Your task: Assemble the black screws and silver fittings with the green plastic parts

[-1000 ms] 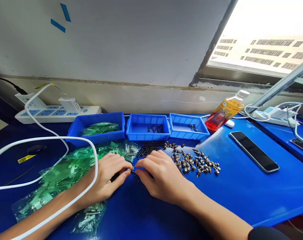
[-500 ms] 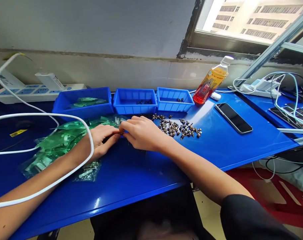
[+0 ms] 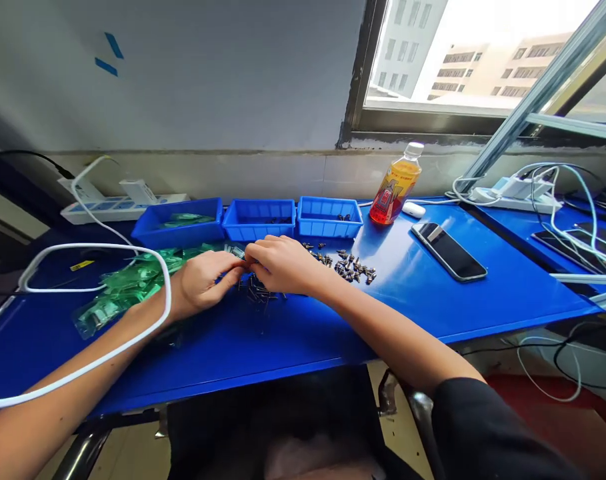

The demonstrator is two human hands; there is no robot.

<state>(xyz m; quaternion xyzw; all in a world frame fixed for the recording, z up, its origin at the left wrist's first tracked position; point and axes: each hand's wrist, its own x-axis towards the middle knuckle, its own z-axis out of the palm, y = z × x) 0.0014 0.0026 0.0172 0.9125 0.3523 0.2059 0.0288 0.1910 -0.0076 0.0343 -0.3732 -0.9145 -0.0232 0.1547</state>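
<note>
My left hand (image 3: 205,279) and my right hand (image 3: 283,265) meet above the blue table (image 3: 303,333), fingertips pinched together. Whatever sits between them is too small and covered to make out. Under and beside my right hand lie thin dark screws or pins (image 3: 261,293). Beyond my right wrist is a scattered pile of small metal fittings (image 3: 350,267). Green plastic bags (image 3: 135,277) with small parts inside lie around my left wrist and forearm. White-looking small pieces (image 3: 234,251) show just behind my left fingertips.
Three blue bins (image 3: 180,223) line the wall, holding a green bag and some small metal parts. A white cable (image 3: 167,280) loops over my left forearm. Rightward stand a drink bottle (image 3: 395,183) and a phone (image 3: 449,251). Power strips (image 3: 513,190) lie at both ends.
The camera view has tilted up, showing more wall and window. My hands stay pinched together in nearly the same place; thin screws or pins now show beneath them.
</note>
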